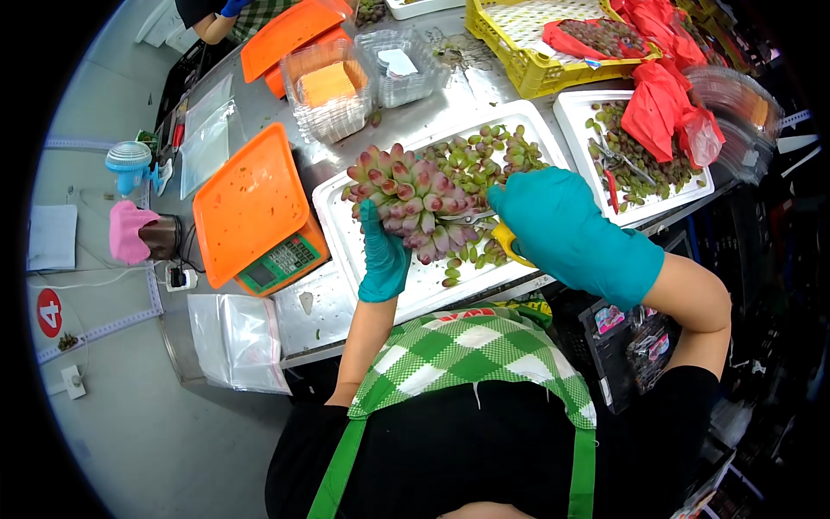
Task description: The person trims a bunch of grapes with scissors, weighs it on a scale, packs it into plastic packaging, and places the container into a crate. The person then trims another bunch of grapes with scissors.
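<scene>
A large cluster of pink-and-green succulent rosettes [406,192] is held up over a white tray [335,227]. My left hand [382,259], in a teal glove, is closed on its left underside; some fingers are hidden behind the plant. Yellow-handled scissors [512,244] are gripped in my right hand [571,229], also gloved in teal. Their metal blades reach left into the lower right of the cluster. Whether the blades touch a stem cannot be made out. Loose green succulent pieces [484,151] lie in the tray behind and below the cluster.
An orange scale [251,203] stands left of the tray, with plastic bags [235,339] in front. Clear plastic boxes [328,91] sit behind. At right, another white tray [575,117] holds succulents and scissors [624,160], beside a yellow crate [532,78]. Another person's arm shows at top left.
</scene>
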The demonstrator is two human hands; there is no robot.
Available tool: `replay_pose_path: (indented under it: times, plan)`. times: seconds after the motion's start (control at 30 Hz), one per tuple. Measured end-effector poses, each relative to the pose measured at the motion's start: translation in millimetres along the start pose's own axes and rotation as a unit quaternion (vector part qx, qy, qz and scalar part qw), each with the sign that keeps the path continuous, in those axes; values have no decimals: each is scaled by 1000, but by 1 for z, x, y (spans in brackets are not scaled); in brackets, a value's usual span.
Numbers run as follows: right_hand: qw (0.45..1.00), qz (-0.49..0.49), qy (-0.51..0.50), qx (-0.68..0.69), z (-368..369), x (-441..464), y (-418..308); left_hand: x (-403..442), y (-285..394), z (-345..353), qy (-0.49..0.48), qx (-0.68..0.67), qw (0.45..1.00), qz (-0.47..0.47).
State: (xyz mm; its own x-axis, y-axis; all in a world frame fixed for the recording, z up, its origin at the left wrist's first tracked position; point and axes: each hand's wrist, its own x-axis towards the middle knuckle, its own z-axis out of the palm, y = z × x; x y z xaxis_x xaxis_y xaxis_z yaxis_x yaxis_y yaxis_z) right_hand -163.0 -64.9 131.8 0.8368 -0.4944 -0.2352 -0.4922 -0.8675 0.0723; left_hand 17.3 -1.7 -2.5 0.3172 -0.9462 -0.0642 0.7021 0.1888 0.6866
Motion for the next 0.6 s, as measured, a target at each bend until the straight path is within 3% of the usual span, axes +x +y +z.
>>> replay_pose_path:
  times: [0.1, 0.2, 0.3, 0.6]
  plan:
    - [998, -23, 44, -28, 8, -1, 0, 1, -3, -2, -8, 3, 1000, 4]
    - [999, -41, -2, 30, -6, 1, 1, 1, -2, 1, -6, 6, 1000, 11]
    - [995, -60, 69, 29, -3, 0, 1, 0, 0, 4, -18, -13, 1000, 9]
    - [998, -60, 10, 20, -16, -7, 1, -1, 4, 8, -29, 1, 1000, 6]
